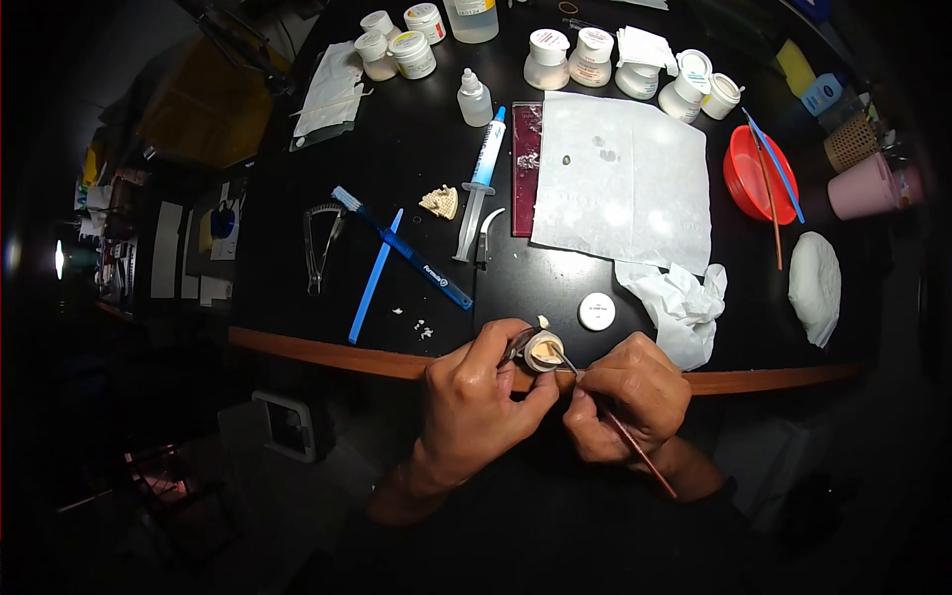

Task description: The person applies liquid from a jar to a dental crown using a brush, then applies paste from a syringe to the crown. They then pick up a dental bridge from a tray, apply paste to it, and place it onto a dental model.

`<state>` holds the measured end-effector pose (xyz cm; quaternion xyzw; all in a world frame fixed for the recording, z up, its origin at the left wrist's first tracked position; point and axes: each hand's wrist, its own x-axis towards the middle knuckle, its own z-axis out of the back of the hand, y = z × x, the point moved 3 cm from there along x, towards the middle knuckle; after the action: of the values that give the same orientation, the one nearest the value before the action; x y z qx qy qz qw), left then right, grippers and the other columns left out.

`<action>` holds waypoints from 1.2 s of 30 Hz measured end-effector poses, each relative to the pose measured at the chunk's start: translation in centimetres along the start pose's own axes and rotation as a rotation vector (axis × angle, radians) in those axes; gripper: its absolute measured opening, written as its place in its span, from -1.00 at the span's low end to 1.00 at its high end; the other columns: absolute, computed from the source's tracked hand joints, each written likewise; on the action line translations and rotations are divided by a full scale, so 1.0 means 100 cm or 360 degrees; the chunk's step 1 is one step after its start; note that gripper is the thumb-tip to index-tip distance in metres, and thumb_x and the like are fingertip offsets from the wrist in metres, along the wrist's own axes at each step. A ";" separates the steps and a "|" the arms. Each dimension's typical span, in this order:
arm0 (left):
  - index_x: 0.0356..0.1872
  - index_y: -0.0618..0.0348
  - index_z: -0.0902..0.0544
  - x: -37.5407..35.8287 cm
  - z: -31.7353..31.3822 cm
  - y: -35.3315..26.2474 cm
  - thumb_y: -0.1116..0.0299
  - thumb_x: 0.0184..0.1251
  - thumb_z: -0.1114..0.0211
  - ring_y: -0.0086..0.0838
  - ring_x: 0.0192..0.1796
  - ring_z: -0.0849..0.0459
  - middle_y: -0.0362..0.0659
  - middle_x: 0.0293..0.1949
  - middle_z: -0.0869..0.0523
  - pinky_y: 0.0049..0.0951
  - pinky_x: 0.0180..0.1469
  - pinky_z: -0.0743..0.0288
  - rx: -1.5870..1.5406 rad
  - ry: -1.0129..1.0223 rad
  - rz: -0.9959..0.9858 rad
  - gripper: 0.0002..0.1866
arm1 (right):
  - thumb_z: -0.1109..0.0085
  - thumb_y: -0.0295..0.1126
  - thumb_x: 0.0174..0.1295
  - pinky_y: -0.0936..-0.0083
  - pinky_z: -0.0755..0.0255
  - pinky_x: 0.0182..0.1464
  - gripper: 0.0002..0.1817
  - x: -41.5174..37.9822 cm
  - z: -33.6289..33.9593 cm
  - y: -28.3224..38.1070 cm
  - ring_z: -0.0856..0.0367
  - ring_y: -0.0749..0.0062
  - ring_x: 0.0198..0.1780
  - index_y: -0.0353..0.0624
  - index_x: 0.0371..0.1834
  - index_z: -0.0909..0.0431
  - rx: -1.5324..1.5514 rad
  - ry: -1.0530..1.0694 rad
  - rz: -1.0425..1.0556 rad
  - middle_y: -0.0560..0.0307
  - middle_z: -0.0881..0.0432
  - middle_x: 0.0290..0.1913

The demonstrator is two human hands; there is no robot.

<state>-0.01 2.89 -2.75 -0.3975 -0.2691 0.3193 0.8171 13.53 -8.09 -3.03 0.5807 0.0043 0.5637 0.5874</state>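
My left hand point(481, 392) is closed around a small open jar point(536, 365) with cream-coloured paste inside, at the table's front edge. A dark metal tool point(518, 343) is also in its fingers, and a small cream tooth-like piece point(542, 321) shows just above the jar. In my right hand point(635, 397) is a thin brush point(640, 451) with a reddish handle, pinched between closed fingers. Its metal end reaches into the jar, where the tip is hard to make out. A white round lid point(596, 311) lies just beyond my hands.
Crumpled tissue point(684, 312) lies right of the lid, below a flat white paper sheet point(625, 178). To the left are a blue toothbrush point(407, 253), a syringe point(480, 183) and a dental model point(438, 202). A red bowl point(744, 193) and several jars point(592, 59) stand farther back.
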 end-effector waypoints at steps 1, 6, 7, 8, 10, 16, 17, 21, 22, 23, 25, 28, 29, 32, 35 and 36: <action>-0.08 0.24 -0.70 0.000 0.000 0.000 0.47 0.07 -0.63 -0.30 -0.40 -0.87 -0.04 -0.39 -0.81 -0.39 -0.38 -0.70 0.0001 0.0008 0.0017 -0.62 | -0.35 -0.66 -0.18 0.46 -0.40 -0.48 -0.77 0.000 0.000 0.000 -0.52 0.34 -0.55 -0.23 -0.37 -0.69 0.0002 0.0000 -0.0001 0.15 -0.63 -0.49; -0.06 0.35 -0.72 -0.002 -0.001 0.003 0.50 -0.02 -0.69 -0.68 -0.43 -0.72 -0.12 -0.31 -0.84 -0.60 -0.40 -0.57 0.0023 0.0019 0.0019 -0.55 | -0.35 -0.66 -0.16 0.47 -0.41 -0.48 -0.78 0.001 -0.001 0.001 -0.54 0.34 -0.54 -0.24 -0.37 -0.69 0.0015 -0.0004 -0.0004 0.15 -0.65 -0.48; -0.06 0.35 -0.72 -0.002 -0.001 0.003 0.50 -0.01 -0.68 -0.71 -0.45 -0.69 -0.14 -0.32 -0.84 -0.61 -0.41 -0.55 0.0028 0.0030 0.0032 -0.55 | -0.35 -0.66 -0.16 0.47 -0.41 -0.48 -0.78 0.001 -0.001 0.001 -0.54 0.35 -0.54 -0.24 -0.37 -0.69 0.0025 -0.0007 -0.0005 0.15 -0.65 -0.48; -0.06 0.35 -0.73 -0.001 -0.001 0.004 0.51 0.00 -0.68 -0.72 -0.46 -0.67 -0.14 -0.33 -0.83 -0.62 -0.42 -0.53 0.0016 0.0033 0.0030 -0.56 | -0.35 -0.66 -0.16 0.48 -0.41 -0.48 -0.78 0.001 0.000 0.001 -0.54 0.35 -0.54 -0.24 -0.37 -0.69 0.0034 -0.0009 -0.0007 0.15 -0.66 -0.48; -0.05 0.35 -0.73 -0.001 -0.001 0.004 0.51 0.01 -0.67 -0.75 -0.48 -0.62 -0.16 -0.35 -0.82 -0.63 -0.44 -0.49 -0.0010 0.0039 0.0027 -0.57 | -0.34 -0.66 -0.15 0.48 -0.41 -0.48 -0.78 0.001 0.003 0.002 -0.54 0.36 -0.54 -0.24 -0.36 -0.69 0.0056 -0.0017 -0.0014 0.15 -0.66 -0.48; 0.02 0.35 -0.74 0.003 0.003 0.004 0.52 0.05 -0.67 -0.72 -0.50 -0.64 -0.15 -0.38 -0.82 -0.63 -0.43 -0.51 0.0027 0.0184 0.0089 -0.54 | -0.32 -0.67 -0.11 0.49 -0.41 -0.46 -0.76 -0.002 0.009 -0.001 -0.56 0.35 -0.51 -0.25 -0.30 -0.68 0.0126 -0.0060 -0.0041 0.12 -0.66 -0.46; 0.07 0.35 -0.73 0.002 0.003 0.005 0.51 0.06 -0.67 -0.72 -0.52 -0.61 -0.17 -0.41 -0.79 -0.62 -0.44 -0.49 0.0024 0.0192 0.0099 -0.51 | -0.32 -0.67 -0.10 0.49 -0.41 -0.45 -0.76 -0.003 0.009 -0.002 -0.56 0.35 -0.50 -0.25 -0.29 -0.68 0.0121 -0.0068 -0.0047 0.11 -0.66 -0.45; 0.22 0.35 -0.70 0.000 0.012 0.002 0.50 0.09 -0.69 -0.72 -0.57 -0.49 -0.26 -0.52 -0.63 -0.62 -0.48 -0.37 -0.0023 0.0248 0.0139 -0.39 | -0.27 -0.66 0.07 0.48 -0.38 -0.36 -0.82 -0.007 0.014 0.000 -0.56 0.37 -0.42 -0.29 -0.23 -0.64 0.0178 -0.0049 -0.0132 0.05 -0.65 -0.39; 0.25 0.35 -0.69 0.000 0.016 -0.001 0.49 0.09 -0.69 -0.73 -0.58 -0.45 -0.28 -0.55 -0.58 -0.62 -0.49 -0.34 -0.0040 0.0262 0.0136 -0.37 | -0.23 -0.65 0.12 0.49 -0.37 -0.32 -0.84 -0.008 0.016 0.000 -0.56 0.38 -0.38 -0.30 -0.21 -0.62 0.0205 -0.0048 -0.0146 0.03 -0.64 -0.38; 0.31 0.36 -0.67 -0.002 0.019 -0.001 0.51 0.09 -0.69 -0.73 -0.58 -0.37 -0.31 -0.57 -0.48 -0.63 -0.50 -0.24 -0.0064 0.0234 0.0142 -0.32 | -0.23 -0.62 0.19 0.48 -0.38 -0.29 -0.88 -0.009 0.018 -0.001 -0.57 0.37 -0.35 -0.30 -0.21 -0.62 0.0228 -0.0048 -0.0148 0.02 -0.64 -0.35; 0.33 0.35 -0.66 -0.010 0.026 0.002 0.54 0.09 -0.68 -0.77 -0.55 -0.36 -0.33 -0.56 -0.48 -0.66 -0.50 -0.20 -0.0137 0.0207 0.0138 -0.30 | -0.22 -0.59 0.21 0.46 -0.40 -0.29 -0.89 -0.009 0.018 -0.003 -0.57 0.37 -0.36 -0.31 -0.20 -0.62 0.0284 -0.0096 -0.0154 0.02 -0.64 -0.37; 0.33 0.36 -0.66 -0.017 0.037 0.003 0.57 0.12 -0.65 -0.81 -0.53 -0.34 -0.38 -0.55 -0.45 -0.66 -0.51 -0.16 -0.0212 0.0182 0.0221 -0.33 | -0.21 -0.57 0.22 0.47 -0.41 -0.28 -0.89 -0.010 0.017 -0.006 -0.57 0.38 -0.38 -0.32 -0.20 -0.62 0.0294 -0.0135 -0.0153 0.01 -0.63 -0.38; 0.33 0.37 -0.66 -0.019 0.039 0.003 0.58 0.14 -0.64 -0.82 -0.53 -0.33 -0.39 -0.55 -0.44 -0.66 -0.51 -0.15 -0.0235 0.0170 0.0265 -0.34 | -0.21 -0.57 0.22 0.47 -0.42 -0.28 -0.88 -0.011 0.016 -0.006 -0.57 0.38 -0.38 -0.32 -0.20 -0.62 0.0293 -0.0143 -0.0156 0.01 -0.63 -0.39; 0.32 0.40 -0.65 -0.023 0.042 0.002 0.53 0.34 -0.50 -0.81 -0.52 -0.35 -0.39 -0.56 -0.44 -0.65 -0.48 -0.17 -0.0345 0.0158 0.0328 -0.48 | -0.21 -0.58 0.22 0.48 -0.44 -0.25 -0.86 -0.011 0.014 -0.006 -0.58 0.39 -0.35 -0.33 -0.17 -0.62 0.0268 -0.0156 -0.0155 -0.02 -0.64 -0.36; 0.19 0.42 -0.69 -0.027 0.041 0.009 0.44 0.56 -0.27 -0.77 -0.52 -0.40 -0.34 -0.58 -0.47 -0.61 -0.44 -0.24 -0.0409 0.0176 0.0251 -0.68 | -0.30 -0.65 0.13 0.47 -0.45 -0.30 -0.82 -0.011 0.013 -0.004 -0.61 0.34 -0.37 -0.35 -0.18 -0.65 0.0280 -0.0228 -0.0183 -0.07 -0.70 -0.34; 0.14 0.42 -0.70 -0.027 0.040 0.010 0.41 0.63 -0.20 -0.75 -0.52 -0.42 -0.32 -0.59 -0.48 -0.59 -0.43 -0.26 -0.0433 0.0189 0.0247 -0.71 | -0.30 -0.66 0.14 0.50 -0.44 -0.31 -0.82 -0.012 0.012 -0.004 -0.61 0.36 -0.36 -0.35 -0.17 -0.64 0.0293 -0.0245 -0.0192 -0.08 -0.70 -0.32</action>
<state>-4.90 3.30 -1.90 -0.5424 -0.2295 0.3180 0.7430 14.18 -9.59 -3.71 0.6724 0.0458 0.4783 0.5630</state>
